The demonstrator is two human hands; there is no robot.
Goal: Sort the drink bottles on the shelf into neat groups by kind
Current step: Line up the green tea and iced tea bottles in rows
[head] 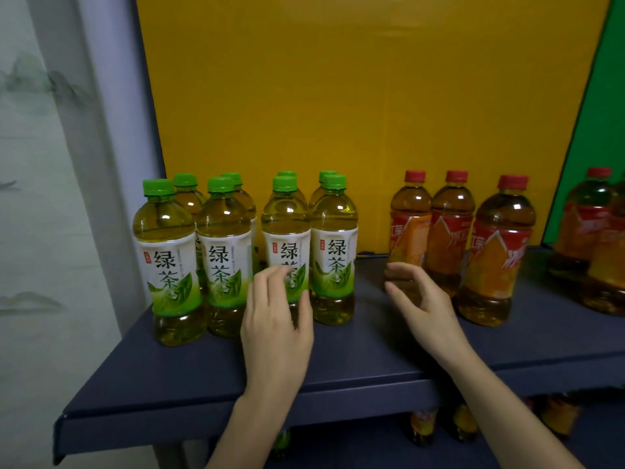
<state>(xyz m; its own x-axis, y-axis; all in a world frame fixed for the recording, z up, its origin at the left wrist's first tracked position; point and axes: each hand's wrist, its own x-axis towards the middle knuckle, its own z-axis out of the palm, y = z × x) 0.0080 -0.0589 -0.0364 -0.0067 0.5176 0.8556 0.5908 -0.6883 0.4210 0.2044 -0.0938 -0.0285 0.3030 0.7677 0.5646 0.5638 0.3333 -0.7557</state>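
Navy shelf [355, 350], green tea bottle [285, 231] behind left hand [277, 319], right hand [422, 299] beside, all fingers [270, 277] loosely curved, empty.

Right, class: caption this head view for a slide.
Left hand and right hand reach toward green-capped bottles grouped left, red-capped bottles right, on a blue shelf.

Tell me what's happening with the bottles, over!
Both hands open, holding nothing: left hand at a green tea bottle, right hand by a red-cap bottle. Kinds already grouped apart. Nothing blocking.
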